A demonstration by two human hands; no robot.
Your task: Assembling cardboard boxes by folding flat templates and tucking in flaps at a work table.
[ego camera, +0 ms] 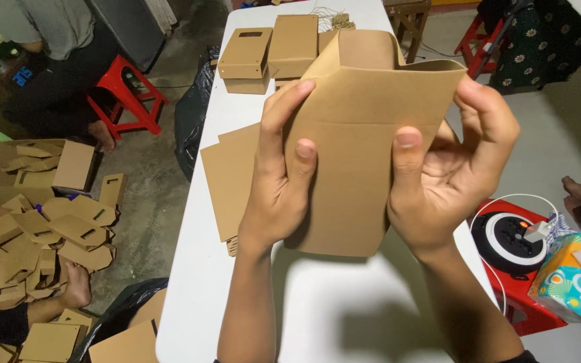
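Note:
Both my hands hold up a brown cardboard box blank (358, 134), partly opened into a sleeve, above a white table (317, 316). My left hand (280, 181) grips its left edge, thumb on the front panel and fingers wrapped behind. On the right edge, my right hand (455, 161) does likewise, thumb pressed on the front and fingers curled over the top corner. A stack of flat brown blanks (226, 178) lies on the table just left of my left hand.
Finished brown boxes (270, 54) stand at the table's far end. A heap of cardboard pieces (35, 235) covers the floor at left, with another person's foot (75, 289) in it. Red stools (126, 94), a black bag (193, 114), a tissue box (573, 275) and a round white device (509, 238) surround the table.

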